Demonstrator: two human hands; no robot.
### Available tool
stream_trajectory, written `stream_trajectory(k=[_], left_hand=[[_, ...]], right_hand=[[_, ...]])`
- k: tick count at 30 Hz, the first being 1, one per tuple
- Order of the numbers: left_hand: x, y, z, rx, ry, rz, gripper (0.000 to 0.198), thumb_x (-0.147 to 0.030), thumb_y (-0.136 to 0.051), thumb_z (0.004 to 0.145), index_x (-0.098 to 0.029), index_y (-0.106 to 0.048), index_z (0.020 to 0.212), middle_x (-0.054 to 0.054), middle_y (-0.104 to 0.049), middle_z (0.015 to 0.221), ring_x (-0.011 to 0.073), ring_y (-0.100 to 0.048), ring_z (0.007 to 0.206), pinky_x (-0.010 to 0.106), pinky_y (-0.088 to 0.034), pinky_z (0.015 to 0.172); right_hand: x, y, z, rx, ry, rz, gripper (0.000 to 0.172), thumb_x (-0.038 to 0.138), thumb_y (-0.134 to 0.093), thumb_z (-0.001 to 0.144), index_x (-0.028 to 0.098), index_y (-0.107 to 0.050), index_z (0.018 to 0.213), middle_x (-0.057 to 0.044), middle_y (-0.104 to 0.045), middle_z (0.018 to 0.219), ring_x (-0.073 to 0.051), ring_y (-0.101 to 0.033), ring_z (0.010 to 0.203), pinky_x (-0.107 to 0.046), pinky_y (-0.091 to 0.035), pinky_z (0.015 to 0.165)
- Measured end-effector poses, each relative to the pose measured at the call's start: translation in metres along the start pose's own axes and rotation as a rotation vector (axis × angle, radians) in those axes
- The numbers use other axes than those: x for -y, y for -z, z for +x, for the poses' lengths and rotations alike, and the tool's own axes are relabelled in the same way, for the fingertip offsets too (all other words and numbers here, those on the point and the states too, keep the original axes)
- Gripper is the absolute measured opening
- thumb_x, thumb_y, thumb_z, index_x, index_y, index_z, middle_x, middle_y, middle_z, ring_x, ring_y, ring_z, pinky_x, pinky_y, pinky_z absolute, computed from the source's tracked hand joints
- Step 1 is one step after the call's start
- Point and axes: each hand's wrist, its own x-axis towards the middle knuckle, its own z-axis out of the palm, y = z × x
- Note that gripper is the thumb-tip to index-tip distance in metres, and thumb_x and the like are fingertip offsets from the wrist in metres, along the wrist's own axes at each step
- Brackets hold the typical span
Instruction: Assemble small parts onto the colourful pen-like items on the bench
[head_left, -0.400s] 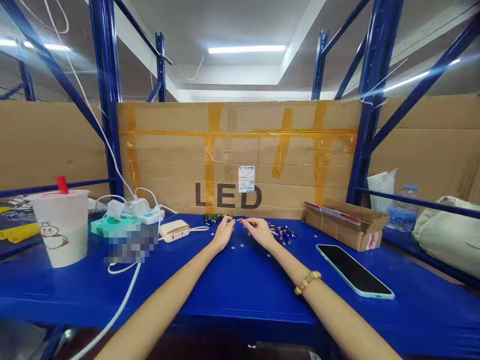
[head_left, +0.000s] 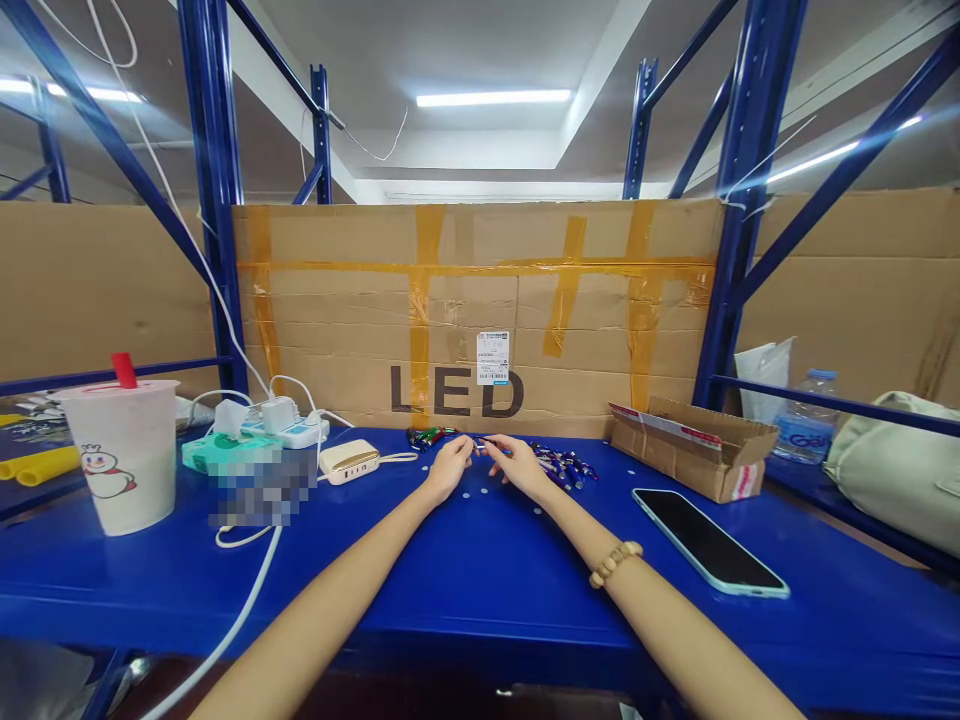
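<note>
My left hand [head_left: 450,470] and my right hand [head_left: 519,468] meet over the far middle of the blue table, fingertips close together. Each is closed in a pinch. Between them shows a small, thin, pale piece [head_left: 481,446], too tiny to name; both hands seem to hold it. Beside my right hand lies a pile of small shiny blue and purple pieces [head_left: 571,468]. Behind my left hand are some small green and red shiny pieces [head_left: 427,437], partly hidden by it. Small pale round spots [head_left: 466,495] dot the table nearby.
On the left stand a paper cup [head_left: 120,465] with a red straw, a white power strip [head_left: 300,432] with cables, and a power bank [head_left: 349,462]. To the right are a phone [head_left: 709,540] and an open cardboard box [head_left: 694,448]. A large carton [head_left: 337,320] closes the back.
Both hands stay at the same spot. My right fingers have shifted slightly, and the fingertips of both hands have tilted a little around the small piece.
</note>
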Motion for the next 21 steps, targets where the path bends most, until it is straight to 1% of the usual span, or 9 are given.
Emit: stream_trajectory(k=[3, 6, 9, 14, 17, 21], left_hand=[[-0.002, 0.001, -0.001, 0.029, -0.009, -0.056, 0.035, -0.044, -0.038, 0.079, -0.015, -0.048, 0.064, -0.005, -0.038, 0.049, 0.007, -0.033, 0.045, 0.02, -0.025, 0.046], [-0.004, 0.001, -0.002, 0.024, 0.045, -0.089, 0.035, -0.044, -0.035, 0.08, -0.015, -0.049, 0.067, -0.006, -0.034, 0.046, 0.0065, -0.031, 0.042, 0.02, -0.024, 0.044], [-0.004, 0.001, -0.002, -0.015, 0.076, -0.115, 0.032, -0.044, -0.036, 0.08, -0.016, -0.046, 0.068, -0.006, -0.035, 0.047, 0.0057, -0.032, 0.04, 0.019, -0.023, 0.041], [-0.003, -0.002, -0.002, -0.064, 0.04, -0.057, 0.028, -0.041, -0.043, 0.077, -0.016, -0.046, 0.064, -0.006, -0.038, 0.046, 0.0048, -0.036, 0.038, 0.017, -0.025, 0.04], [-0.005, -0.002, -0.003, -0.072, 0.04, -0.057, 0.025, -0.038, -0.045, 0.075, -0.016, -0.046, 0.063, -0.007, -0.038, 0.045, 0.0046, -0.038, 0.038, 0.017, -0.026, 0.04], [-0.012, 0.0, -0.006, -0.072, 0.104, -0.107, 0.023, -0.037, -0.042, 0.077, -0.017, -0.042, 0.065, -0.008, -0.036, 0.04, 0.0043, -0.034, 0.033, 0.016, -0.023, 0.037]], right_hand=[[0.0, 0.001, 0.002, -0.013, 0.03, 0.024, 0.032, 0.038, -0.046, 0.075, 0.015, -0.064, 0.086, -0.005, -0.065, 0.079, -0.008, -0.053, 0.046, -0.016, -0.035, 0.033], [-0.001, 0.0, 0.004, -0.048, 0.042, 0.013, 0.031, 0.038, -0.05, 0.072, 0.014, -0.067, 0.081, -0.005, -0.065, 0.073, -0.008, -0.05, 0.045, -0.017, -0.035, 0.034], [0.001, 0.0, 0.003, -0.088, 0.022, 0.027, 0.031, 0.039, -0.053, 0.07, 0.014, -0.068, 0.082, -0.006, -0.066, 0.071, -0.009, -0.05, 0.046, -0.018, -0.036, 0.035], [0.006, 0.002, 0.002, -0.195, 0.0, 0.105, 0.034, 0.037, -0.052, 0.07, 0.013, -0.066, 0.09, -0.006, -0.065, 0.069, -0.008, -0.049, 0.045, -0.017, -0.035, 0.034], [0.008, 0.003, 0.002, -0.189, -0.024, 0.12, 0.032, 0.036, -0.051, 0.071, 0.014, -0.066, 0.088, -0.005, -0.064, 0.068, -0.008, -0.047, 0.045, -0.016, -0.034, 0.033], [0.008, 0.002, 0.001, -0.128, -0.081, 0.151, 0.026, 0.032, -0.055, 0.068, 0.014, -0.066, 0.084, -0.006, -0.066, 0.074, -0.008, -0.05, 0.047, -0.015, -0.035, 0.033]])
